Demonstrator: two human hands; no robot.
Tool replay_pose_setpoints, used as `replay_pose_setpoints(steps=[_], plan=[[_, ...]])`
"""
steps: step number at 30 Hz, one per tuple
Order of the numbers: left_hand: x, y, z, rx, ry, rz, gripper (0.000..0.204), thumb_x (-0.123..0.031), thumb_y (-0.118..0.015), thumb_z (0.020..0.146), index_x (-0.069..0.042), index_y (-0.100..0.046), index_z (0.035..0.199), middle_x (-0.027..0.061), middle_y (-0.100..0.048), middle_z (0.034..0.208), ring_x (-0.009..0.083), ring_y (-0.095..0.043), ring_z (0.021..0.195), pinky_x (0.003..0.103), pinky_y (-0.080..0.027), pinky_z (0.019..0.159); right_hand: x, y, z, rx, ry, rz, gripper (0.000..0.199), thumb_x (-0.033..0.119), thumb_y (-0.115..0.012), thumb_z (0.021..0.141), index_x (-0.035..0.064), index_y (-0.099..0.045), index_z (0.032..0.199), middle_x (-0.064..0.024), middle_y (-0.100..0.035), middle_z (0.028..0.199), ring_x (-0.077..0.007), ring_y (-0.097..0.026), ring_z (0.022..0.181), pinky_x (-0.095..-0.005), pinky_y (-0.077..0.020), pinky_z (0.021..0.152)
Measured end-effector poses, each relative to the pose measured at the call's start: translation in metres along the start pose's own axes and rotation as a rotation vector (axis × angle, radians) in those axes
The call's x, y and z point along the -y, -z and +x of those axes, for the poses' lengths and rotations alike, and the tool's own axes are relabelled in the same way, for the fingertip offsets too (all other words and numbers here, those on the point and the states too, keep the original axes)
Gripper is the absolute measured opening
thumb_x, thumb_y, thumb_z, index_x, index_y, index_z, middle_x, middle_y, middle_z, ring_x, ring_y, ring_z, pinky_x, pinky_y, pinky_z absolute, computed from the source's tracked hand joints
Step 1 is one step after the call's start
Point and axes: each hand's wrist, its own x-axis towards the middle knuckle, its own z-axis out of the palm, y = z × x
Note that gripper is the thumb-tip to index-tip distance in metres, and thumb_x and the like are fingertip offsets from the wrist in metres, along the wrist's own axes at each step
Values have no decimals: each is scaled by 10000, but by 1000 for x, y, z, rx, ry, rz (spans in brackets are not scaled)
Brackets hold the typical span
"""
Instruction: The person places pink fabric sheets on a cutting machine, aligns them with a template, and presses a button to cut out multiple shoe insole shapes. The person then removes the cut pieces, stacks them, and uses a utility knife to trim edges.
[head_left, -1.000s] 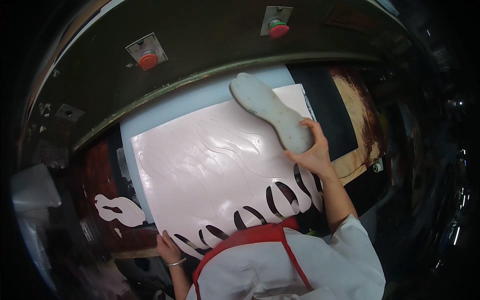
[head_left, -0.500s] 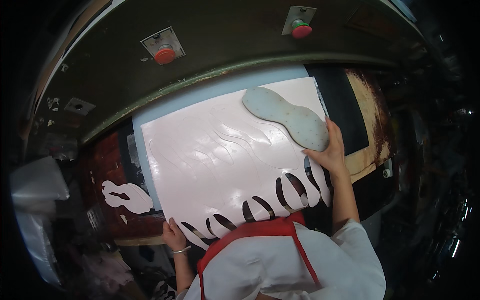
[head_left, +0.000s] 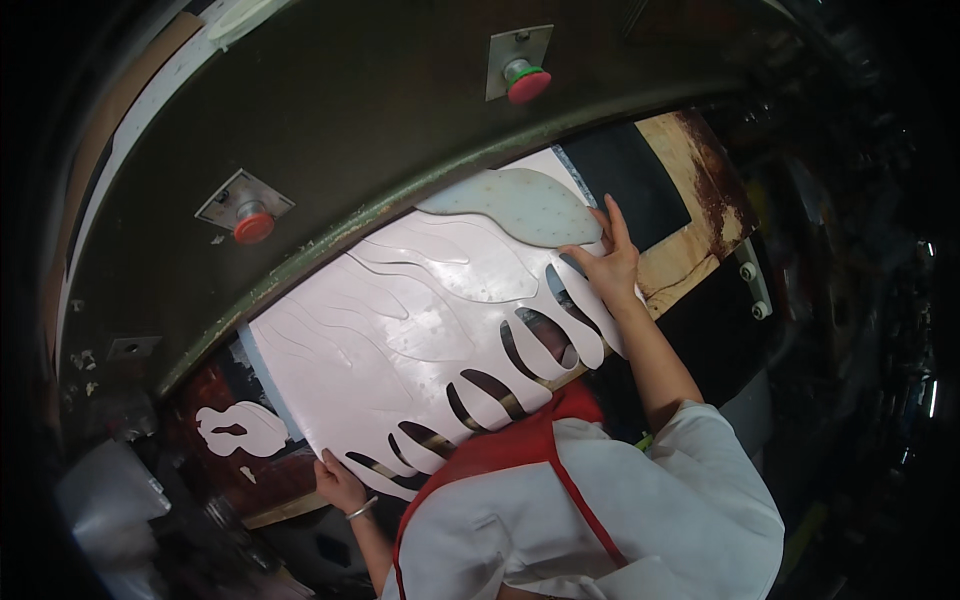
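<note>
A large pale pink sheet (head_left: 420, 330) lies in front of me, scored with long curved outlines and cut through with leaf-shaped openings along its near edge. My left hand (head_left: 341, 484) pinches the sheet's near left corner. On the far right part of the sheet rests a pale grey-blue, sole-shaped cutting die (head_left: 525, 208), its top dotted with small dark spots. My right hand (head_left: 610, 258) curves round the near right end of this die, thumb and fingers on either side, by the sheet's right edge. The die's far end reaches under the dark green machine beam.
The dark green machine beam (head_left: 380, 130) spans the far side, carrying a red push button (head_left: 253, 224) and another red button with a green collar (head_left: 527, 82). Cut pink pieces (head_left: 242, 430) lie at left on a reddish board. Right of the sheet are a black mat (head_left: 640, 185) and worn wood (head_left: 690, 250).
The sheet and the die have slid away from me, their far parts now under the beam. Both hands kept their hold. My view has also turned and shifted.
</note>
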Motion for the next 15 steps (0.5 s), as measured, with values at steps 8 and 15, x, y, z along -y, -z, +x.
replay_pose_setpoints(steps=[8,15], plan=[[-21,17,5,48,15,163,414,-297,-528,983,15,-508,712,181,-491,566,235,-410,473,391,-371,480,52,8,22,15,34,-132,950,171,-851,666,-18,-319,1430,-257,-495,1315,-362,-490,1237,-418,-428,1024],[-45,17,22,75,47,254,431,-325,-519,978,45,-554,758,240,-550,625,346,-489,510,452,-393,515,136,-48,81,-98,488,-462,1051,543,-630,824,-163,-134,1424,-425,-95,1459,-602,-143,1340,-613,-175,1097]])
